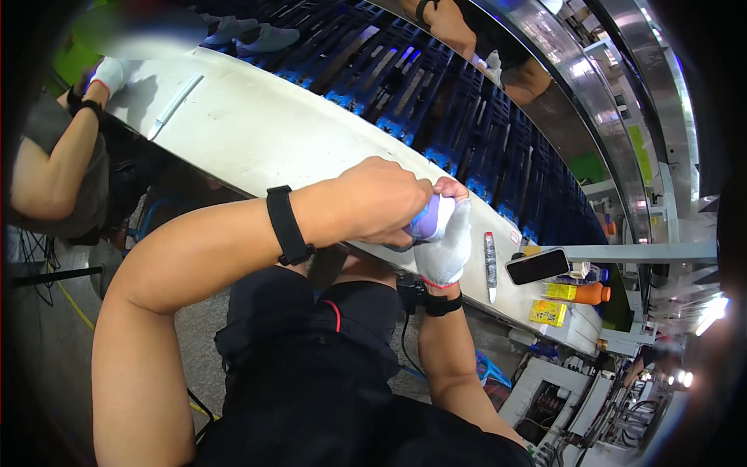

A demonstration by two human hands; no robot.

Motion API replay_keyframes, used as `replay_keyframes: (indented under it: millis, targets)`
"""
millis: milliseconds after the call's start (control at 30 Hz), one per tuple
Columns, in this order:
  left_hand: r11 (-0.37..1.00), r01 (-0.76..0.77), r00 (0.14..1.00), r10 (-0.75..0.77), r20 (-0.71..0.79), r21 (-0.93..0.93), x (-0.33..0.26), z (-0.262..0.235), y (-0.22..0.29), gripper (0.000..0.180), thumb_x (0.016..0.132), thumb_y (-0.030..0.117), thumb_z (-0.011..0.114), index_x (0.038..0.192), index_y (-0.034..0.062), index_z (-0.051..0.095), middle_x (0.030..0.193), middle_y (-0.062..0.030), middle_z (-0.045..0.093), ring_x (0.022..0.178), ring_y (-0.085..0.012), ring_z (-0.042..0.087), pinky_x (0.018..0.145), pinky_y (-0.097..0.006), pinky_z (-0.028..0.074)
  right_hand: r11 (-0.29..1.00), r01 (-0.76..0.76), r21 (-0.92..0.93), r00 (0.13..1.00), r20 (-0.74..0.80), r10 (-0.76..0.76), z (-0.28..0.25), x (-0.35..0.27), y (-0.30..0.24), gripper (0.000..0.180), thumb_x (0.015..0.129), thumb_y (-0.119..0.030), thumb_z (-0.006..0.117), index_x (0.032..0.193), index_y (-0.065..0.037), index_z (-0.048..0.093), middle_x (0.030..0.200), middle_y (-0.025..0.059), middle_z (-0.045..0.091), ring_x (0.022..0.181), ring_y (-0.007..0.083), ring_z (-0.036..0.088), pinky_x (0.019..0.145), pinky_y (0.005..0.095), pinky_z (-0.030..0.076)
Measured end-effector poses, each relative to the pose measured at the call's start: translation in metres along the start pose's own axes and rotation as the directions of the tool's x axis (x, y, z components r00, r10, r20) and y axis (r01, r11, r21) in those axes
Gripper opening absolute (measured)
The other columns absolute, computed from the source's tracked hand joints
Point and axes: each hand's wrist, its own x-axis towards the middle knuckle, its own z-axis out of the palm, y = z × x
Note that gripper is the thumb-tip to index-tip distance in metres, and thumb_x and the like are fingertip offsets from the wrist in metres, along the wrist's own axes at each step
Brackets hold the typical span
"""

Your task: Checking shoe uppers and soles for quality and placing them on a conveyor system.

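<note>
My left hand [383, 201], bare with a black wrist strap, has its fingers curled round a purple-and-white piece [426, 221]. It looks like part of a shoe, but my fingers hide most of it. My right hand [447, 245] wears a white knitted glove with bare fingertips and grips the other side of the piece. Both hands meet just above the near edge of the white work surface [303, 128]. Right of my gloved hand lies a slim black-and-silver tool [490, 268] with a red end.
Beyond the surface runs a blue slatted conveyor [389, 74], with grey shoes [268, 39] at its far left. A phone [538, 266], yellow boxes [548, 313] and an orange bottle [593, 293] stand to the right. At left, a co-worker's gloved hand [110, 74] is near a white pen-like tool [176, 107].
</note>
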Motion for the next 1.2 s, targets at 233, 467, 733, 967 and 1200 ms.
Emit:
replay_keyframes:
  millis: [233, 467, 733, 967, 1200]
  targets:
    - [0.978, -0.171, 0.985, 0.168, 0.037, 0.119, 0.007, 0.005, 0.019, 0.055, 0.079, 0.037, 0.092, 0.110, -0.0003, 0.067, 0.079, -0.0184, 0.078, 0.075, -0.0369, 0.080, 0.070, -0.046, 0.062, 0.981, -0.196, -0.006, 0.980, -0.033, 0.196, -0.002, -0.019, -0.024, 0.109, 0.105, -0.080, 0.050, 0.172, 0.004, 0.030, 0.176, 0.0238, 0.038, 0.164, 0.0332, 0.037, 0.134, 0.0472, 0.031]
    - [0.995, 0.097, 0.982, -0.089, 0.169, -0.038, -0.050, -0.039, 0.019, 0.099, 0.070, 0.032, 0.100, 0.153, 0.0090, 0.053, 0.149, -0.0207, 0.058, 0.104, -0.0435, 0.078, 0.087, -0.049, 0.064, 0.833, 0.165, -0.528, 0.970, 0.241, -0.039, -0.008, -0.059, -0.021, 0.094, 0.099, -0.055, 0.079, 0.169, -0.003, 0.044, 0.165, 0.0254, 0.055, 0.147, 0.0374, 0.060, 0.120, 0.0471, 0.049]
    - [0.920, 0.173, 0.965, -0.230, -0.128, -0.350, -0.133, 0.034, 0.013, 0.089, 0.071, 0.023, 0.096, 0.153, 0.0073, 0.064, 0.164, -0.0195, 0.055, 0.125, -0.0431, 0.073, 0.099, -0.047, 0.064, 0.583, 0.286, -0.761, 0.958, 0.241, -0.156, 0.007, -0.066, -0.004, 0.057, 0.077, -0.032, 0.099, 0.125, -0.010, 0.079, 0.119, 0.0091, 0.082, 0.115, 0.0329, 0.076, 0.095, 0.0421, 0.059]
    - [0.982, 0.121, 0.963, -0.151, -0.225, -0.142, -0.137, 0.037, 0.012, 0.087, 0.070, 0.020, 0.094, 0.152, 0.0119, 0.067, 0.162, -0.0187, 0.059, 0.122, -0.0422, 0.074, 0.096, -0.046, 0.066, 0.540, 0.371, -0.755, 0.920, 0.378, -0.103, 0.000, -0.052, -0.012, 0.055, 0.075, -0.036, 0.099, 0.119, -0.010, 0.079, 0.110, 0.0085, 0.082, 0.104, 0.0287, 0.078, 0.091, 0.0407, 0.058]
    - [0.490, 0.116, 0.908, -0.405, -0.108, -0.864, -0.083, 0.013, 0.020, 0.071, 0.088, 0.021, 0.093, 0.148, 0.0021, 0.061, 0.145, -0.0173, 0.067, 0.125, -0.0300, 0.075, 0.092, -0.040, 0.070, 0.535, 0.429, -0.728, 0.903, 0.365, -0.228, 0.007, -0.070, -0.059, 0.096, 0.082, -0.046, 0.098, 0.157, -0.005, 0.054, 0.145, 0.0242, 0.068, 0.131, 0.0430, 0.070, 0.110, 0.0489, 0.056]
